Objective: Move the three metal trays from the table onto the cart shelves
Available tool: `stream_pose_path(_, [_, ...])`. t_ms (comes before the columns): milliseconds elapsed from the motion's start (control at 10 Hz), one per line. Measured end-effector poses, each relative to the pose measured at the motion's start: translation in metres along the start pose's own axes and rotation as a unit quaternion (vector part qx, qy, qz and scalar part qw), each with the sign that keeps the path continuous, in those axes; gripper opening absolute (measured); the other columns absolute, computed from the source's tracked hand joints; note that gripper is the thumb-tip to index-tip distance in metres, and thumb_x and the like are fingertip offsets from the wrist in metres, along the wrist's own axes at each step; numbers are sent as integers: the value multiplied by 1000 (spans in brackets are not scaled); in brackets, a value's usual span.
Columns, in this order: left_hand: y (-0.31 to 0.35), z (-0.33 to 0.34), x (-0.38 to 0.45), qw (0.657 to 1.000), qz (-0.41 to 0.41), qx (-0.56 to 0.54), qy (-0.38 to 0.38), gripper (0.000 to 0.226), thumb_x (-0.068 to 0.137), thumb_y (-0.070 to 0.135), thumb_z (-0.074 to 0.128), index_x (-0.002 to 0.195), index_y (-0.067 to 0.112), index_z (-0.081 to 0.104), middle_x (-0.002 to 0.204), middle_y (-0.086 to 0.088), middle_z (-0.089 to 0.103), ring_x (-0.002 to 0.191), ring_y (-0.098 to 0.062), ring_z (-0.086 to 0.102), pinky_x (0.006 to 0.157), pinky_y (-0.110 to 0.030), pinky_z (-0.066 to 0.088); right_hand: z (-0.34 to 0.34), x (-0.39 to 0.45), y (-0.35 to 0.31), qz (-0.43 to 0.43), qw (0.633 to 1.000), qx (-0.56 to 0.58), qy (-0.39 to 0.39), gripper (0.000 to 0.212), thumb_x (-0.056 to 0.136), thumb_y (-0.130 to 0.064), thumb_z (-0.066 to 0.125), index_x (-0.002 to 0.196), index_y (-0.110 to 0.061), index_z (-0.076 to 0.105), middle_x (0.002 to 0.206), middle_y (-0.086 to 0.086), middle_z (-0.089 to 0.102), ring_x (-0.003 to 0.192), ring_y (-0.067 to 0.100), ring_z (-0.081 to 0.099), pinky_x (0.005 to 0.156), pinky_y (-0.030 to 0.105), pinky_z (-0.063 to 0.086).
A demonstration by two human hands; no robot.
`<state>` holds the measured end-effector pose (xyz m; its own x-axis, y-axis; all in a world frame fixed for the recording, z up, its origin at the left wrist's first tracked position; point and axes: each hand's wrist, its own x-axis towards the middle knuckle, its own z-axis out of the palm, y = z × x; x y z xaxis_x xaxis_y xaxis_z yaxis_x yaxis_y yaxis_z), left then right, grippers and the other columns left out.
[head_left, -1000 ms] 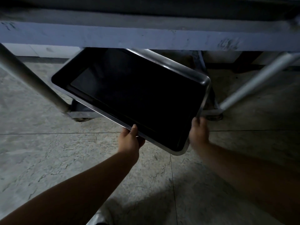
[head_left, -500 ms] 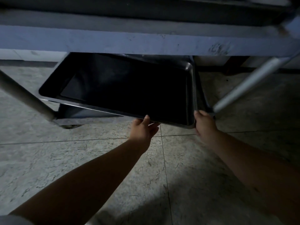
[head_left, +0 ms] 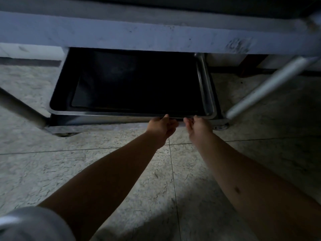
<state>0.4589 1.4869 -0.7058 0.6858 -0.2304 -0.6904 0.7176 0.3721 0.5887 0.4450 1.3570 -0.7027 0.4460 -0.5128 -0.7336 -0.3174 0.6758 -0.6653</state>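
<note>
A dark metal tray [head_left: 206, 94] lies flat and square on the cart's bottom shelf [head_left: 104, 120], under the pale front edge of the shelf above [head_left: 139, 37]. My left hand [head_left: 162, 126] grips the tray's near rim right of its middle, thumb on top. Close beside it, my right hand [head_left: 198, 126] curls its fingers onto the same rim, near the tray's right corner. The tray's far end is hidden under the upper shelf. No other trays are visible.
Two slanting metal cart posts frame the shelf, one at the left [head_left: 22, 108] and one at the right [head_left: 271, 84]. A caster [head_left: 220, 126] sits under the right corner. Grey tiled floor [head_left: 86, 162] lies between me and the cart.
The tray has turned from a tilted, angled position to level and straight on the bottom shelf. My hands have slid together along its near rim.
</note>
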Motion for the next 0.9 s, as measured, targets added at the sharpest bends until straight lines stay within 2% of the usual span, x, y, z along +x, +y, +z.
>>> stream_pose_path(100, [9,-23,1,996,23,-22,86,25,100,25,56,102,2,65,92,-16,76,76,-17,75,56,-23,57,0,12,-3,-5,999,-39,2,24,99,-22,54,98,0,62,81,9,71,65,9,70,46,15,50])
stream_pose_path(200, [27,-44,2,986,43,-51,150,21,97,27,61,99,7,66,84,-12,78,75,-16,76,55,-23,58,4,23,-6,-14,998,-60,15,25,97,-26,57,99,-3,64,82,7,72,56,6,69,43,15,49])
stream_pose_path(300, [43,-48,6,983,23,-93,157,21,100,19,56,115,7,65,89,-16,77,77,-18,76,56,-23,59,8,30,-10,-19,995,-91,44,25,93,-35,62,85,-11,62,72,1,69,52,7,68,37,15,42])
stream_pose_path(400, [48,-47,6,989,18,-63,133,31,102,12,49,132,5,54,118,-19,70,93,-19,74,74,-23,60,10,35,-10,-28,989,-134,60,32,91,-41,63,75,-14,59,55,-4,65,47,6,65,35,16,31])
stream_pose_path(500, [50,-52,9,991,11,-17,133,30,102,12,50,131,5,54,122,-16,70,99,-20,73,84,-24,57,7,36,-9,-27,979,-191,65,42,89,-50,61,69,-14,55,44,-4,58,41,8,57,34,16,26])
stream_pose_path(600, [53,-54,7,983,18,44,179,17,97,25,62,103,10,65,91,-13,78,76,-17,76,82,-34,60,3,28,-10,-53,961,-266,55,44,91,-54,56,75,-14,57,52,-2,58,40,9,57,35,18,28])
stream_pose_path(700, [52,-54,5,956,42,195,215,26,95,38,62,90,13,59,97,-15,72,83,-23,72,75,-34,59,-3,13,-6,-113,906,-407,-8,34,91,-47,60,91,-12,63,67,2,66,50,11,63,41,20,34])
stream_pose_path(800, [56,-57,-12,937,73,283,191,30,96,41,59,105,12,61,99,-11,70,87,-23,71,77,-39,60,-5,-19,-1,-225,776,-580,-107,32,85,-52,63,90,-21,61,79,4,68,66,17,65,53,28,48])
stream_pose_path(900, [39,-60,-50,866,136,441,193,64,92,48,62,143,18,38,124,-10,64,90,-22,69,68,-37,61,-18,-56,2,-290,642,-698,-127,66,74,-72,58,122,-28,52,118,1,64,100,22,63,80,43,55])
